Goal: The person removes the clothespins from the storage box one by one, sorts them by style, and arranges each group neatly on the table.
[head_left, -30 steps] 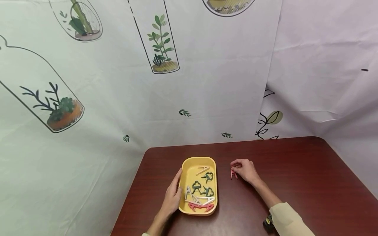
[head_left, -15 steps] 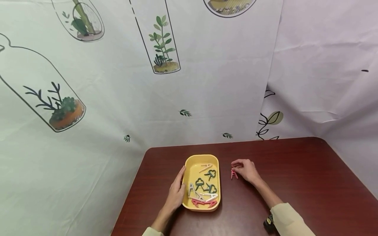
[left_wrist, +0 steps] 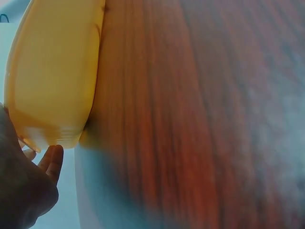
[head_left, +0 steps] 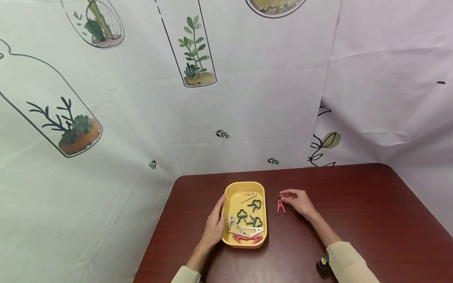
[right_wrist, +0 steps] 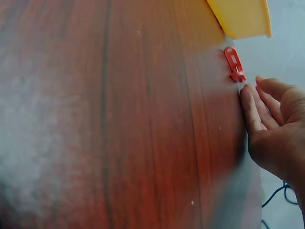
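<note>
My left hand [head_left: 213,228] holds the left side of a yellow plastic tray [head_left: 226,236], its fingers lying along the outer wall. In the left wrist view, the fingertips [left_wrist: 55,160] touch the tray wall [left_wrist: 52,71]. Inside the tray are green clips [head_left: 255,221], a beige clothespin [head_left: 249,196], white clothespins [head_left: 255,231] and red clothespins [head_left: 247,238]. To the right, a red clothespin [head_left: 280,206] rests on the table below the fingers of my right hand [head_left: 298,202]. The right wrist view shows a small gap between that hand's fingertips [right_wrist: 246,89] and the red clothespin [right_wrist: 234,64].
The dark red wooden table [head_left: 354,220] runs back to a white fabric backdrop [head_left: 265,98] printed with plants. A dark device [head_left: 323,265] sits at the right wrist by the sleeve. A thin dark cable [right_wrist: 276,192] shows beyond the table edge in the right wrist view.
The tray and my left hand have shifted right and a little away from me. My right hand has eased off the red clothespin, which stays in nearly the same place.
</note>
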`<state>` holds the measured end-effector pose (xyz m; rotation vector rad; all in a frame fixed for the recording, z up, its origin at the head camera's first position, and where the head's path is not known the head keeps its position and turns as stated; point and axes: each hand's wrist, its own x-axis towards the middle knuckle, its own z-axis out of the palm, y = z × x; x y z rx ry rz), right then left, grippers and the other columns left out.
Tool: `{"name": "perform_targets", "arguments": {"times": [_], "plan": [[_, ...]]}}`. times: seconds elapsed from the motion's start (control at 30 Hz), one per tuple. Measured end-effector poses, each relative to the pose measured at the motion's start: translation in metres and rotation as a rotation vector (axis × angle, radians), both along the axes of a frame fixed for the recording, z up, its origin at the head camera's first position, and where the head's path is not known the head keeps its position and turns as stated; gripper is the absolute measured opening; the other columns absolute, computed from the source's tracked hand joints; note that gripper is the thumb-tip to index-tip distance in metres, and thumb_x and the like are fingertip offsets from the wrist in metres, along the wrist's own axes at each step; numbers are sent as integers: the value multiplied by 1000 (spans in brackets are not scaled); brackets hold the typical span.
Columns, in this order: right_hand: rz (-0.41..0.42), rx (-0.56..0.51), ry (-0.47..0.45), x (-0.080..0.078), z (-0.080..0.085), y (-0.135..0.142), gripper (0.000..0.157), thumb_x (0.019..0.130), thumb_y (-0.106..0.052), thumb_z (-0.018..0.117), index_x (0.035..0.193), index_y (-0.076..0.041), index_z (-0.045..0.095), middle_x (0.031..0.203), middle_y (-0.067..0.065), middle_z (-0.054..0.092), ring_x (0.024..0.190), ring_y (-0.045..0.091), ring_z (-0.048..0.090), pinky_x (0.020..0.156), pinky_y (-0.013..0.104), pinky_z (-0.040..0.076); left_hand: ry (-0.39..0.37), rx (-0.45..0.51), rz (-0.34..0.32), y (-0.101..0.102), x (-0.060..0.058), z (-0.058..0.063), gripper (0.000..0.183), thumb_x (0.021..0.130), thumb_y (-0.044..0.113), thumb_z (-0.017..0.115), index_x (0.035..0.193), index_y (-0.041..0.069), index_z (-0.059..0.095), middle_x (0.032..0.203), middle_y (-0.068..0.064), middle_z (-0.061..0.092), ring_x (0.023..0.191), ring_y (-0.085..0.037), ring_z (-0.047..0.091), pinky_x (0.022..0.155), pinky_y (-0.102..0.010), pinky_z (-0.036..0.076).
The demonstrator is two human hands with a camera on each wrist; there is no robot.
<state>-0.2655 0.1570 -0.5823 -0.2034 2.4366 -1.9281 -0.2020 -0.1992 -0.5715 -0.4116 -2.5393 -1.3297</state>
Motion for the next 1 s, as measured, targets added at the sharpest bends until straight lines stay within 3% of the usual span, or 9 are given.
{"name": "perform_targets", "arguments": {"times": [0.13,0.27,0.43,0.6,0.8,1.0], "plan": [[-2,-127,-60,-2,-1,3,32,98,3,71,126,18,66,117,28,74,97,18,76,83,31,61,-22,13,1,3,-2,0,71,97,-10,50,165,10,40,169,-7,40,154,-26,37,121,-21,21],[3,-145,-73,-3,-2,4,33,99,2,71,127,19,66,116,27,75,93,12,75,82,30,61,-24,30,-2,4,-4,-1,71,97,-11,49,165,10,40,168,-10,40,154,-27,37,122,-24,23],[0,-180,-106,-4,-2,6,36,100,-1,70,130,18,64,118,25,75,93,11,75,82,29,60,-34,50,-1,6,-6,-2,71,97,-10,48,165,11,39,169,-8,39,154,-27,37,121,-23,24],[1,-306,-151,-10,1,6,43,104,-2,66,140,19,56,125,30,71,99,16,75,87,32,60,-43,55,0,6,-7,-2,71,98,-9,48,165,12,39,169,-6,39,154,-26,37,121,-24,24],[-4,-354,-53,-16,17,-4,52,104,-8,68,148,13,51,143,33,59,115,20,72,94,34,58,-52,57,4,8,-8,-3,72,98,-9,49,165,14,40,169,-5,40,154,-24,37,121,-25,24],[41,-400,76,-21,40,-23,59,102,-9,70,154,9,46,153,32,51,133,23,63,101,24,52,-41,63,-2,10,-10,-2,71,98,-9,48,165,13,40,169,-6,40,154,-26,38,121,-25,25]]}}
